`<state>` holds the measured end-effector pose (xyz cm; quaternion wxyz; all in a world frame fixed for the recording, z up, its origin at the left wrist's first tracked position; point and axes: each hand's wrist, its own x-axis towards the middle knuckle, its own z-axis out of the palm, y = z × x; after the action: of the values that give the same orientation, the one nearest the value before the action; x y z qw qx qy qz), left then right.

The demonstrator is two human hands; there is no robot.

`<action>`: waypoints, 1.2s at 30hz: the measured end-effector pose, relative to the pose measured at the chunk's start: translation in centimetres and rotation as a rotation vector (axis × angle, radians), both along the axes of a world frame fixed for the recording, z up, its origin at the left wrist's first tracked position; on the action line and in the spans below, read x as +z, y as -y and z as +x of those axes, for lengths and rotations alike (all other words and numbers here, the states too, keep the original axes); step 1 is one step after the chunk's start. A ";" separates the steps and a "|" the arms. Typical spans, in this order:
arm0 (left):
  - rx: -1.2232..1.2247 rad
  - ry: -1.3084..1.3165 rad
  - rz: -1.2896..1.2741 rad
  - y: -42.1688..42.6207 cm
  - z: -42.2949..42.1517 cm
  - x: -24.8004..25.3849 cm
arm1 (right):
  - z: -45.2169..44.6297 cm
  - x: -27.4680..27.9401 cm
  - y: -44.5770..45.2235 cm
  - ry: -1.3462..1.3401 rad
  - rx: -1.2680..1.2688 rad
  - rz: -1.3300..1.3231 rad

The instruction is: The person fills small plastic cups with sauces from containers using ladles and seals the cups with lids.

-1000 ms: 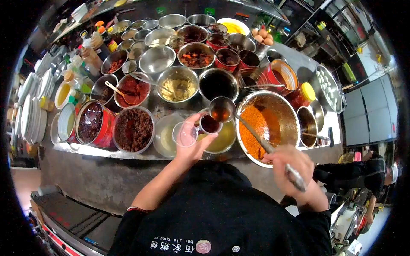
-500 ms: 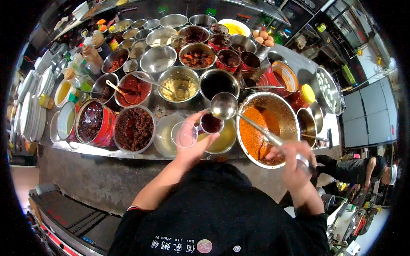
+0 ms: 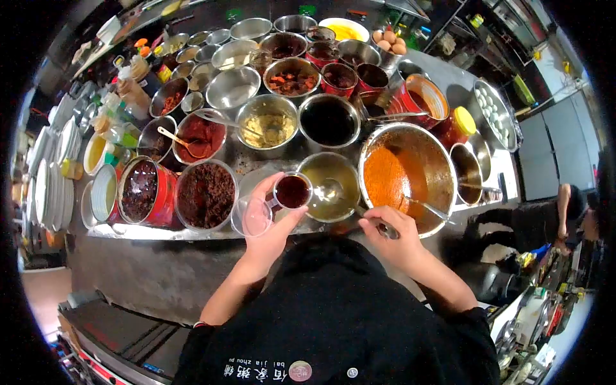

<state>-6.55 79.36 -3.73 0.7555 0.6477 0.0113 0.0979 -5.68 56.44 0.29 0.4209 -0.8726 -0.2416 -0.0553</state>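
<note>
My left hand (image 3: 268, 230) grips a small hinged plastic sauce cup (image 3: 292, 191) that holds dark red-brown liquid; its clear lid (image 3: 251, 216) hangs out to the left over my palm. With my right hand (image 3: 396, 236) I grasp the handle of a metal ladle (image 3: 328, 190). The ladle's bowl is down in a container of pale yellow-green liquid (image 3: 346, 176), just right of the cup. Right of that container stands a large steel pot (image 3: 451, 163) with orange sauce and a spoon (image 3: 431, 208) leaning in it. Behind is a steel bowl of black liquid (image 3: 329, 122).
Tubs of dark crumbly paste (image 3: 205, 196) and red sauce (image 3: 200, 138) stand left, beside a red can (image 3: 163, 192). Stacked plates (image 3: 54, 192) line the far left. Eggs (image 3: 389, 42) and a yellow-lidded jar (image 3: 463, 122) are at right. Another person (image 3: 545, 215) is far right.
The ladle has moved from above the cup down into the pale yellow-green liquid. My right hand has come left and lower; my left hand with the cup has shifted slightly left.
</note>
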 end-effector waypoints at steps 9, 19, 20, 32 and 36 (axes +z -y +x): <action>-0.214 0.007 -0.007 1.3 -0.7 1.3 | 0.7 6.1 -3.9 0.304 0.078 -0.193; -0.259 0.014 0.033 4.8 -1.7 2.1 | -0.1 6.1 -6.2 0.442 0.208 -0.190; -0.259 0.009 0.022 5.3 -1.7 2.1 | -0.1 6.2 -5.3 0.534 0.196 -0.113; -0.357 -0.043 -0.167 17.6 -3.1 3.9 | -2.3 2.0 10.7 0.125 -0.124 0.270; -0.377 -0.082 -0.209 22.8 -3.9 3.6 | -3.9 1.6 15.3 -0.212 -0.193 0.505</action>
<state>-10.41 56.56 -0.14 0.8223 0.5600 -0.0692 -0.0733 -9.57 41.12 1.85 0.6407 -0.7599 -0.0907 -0.0622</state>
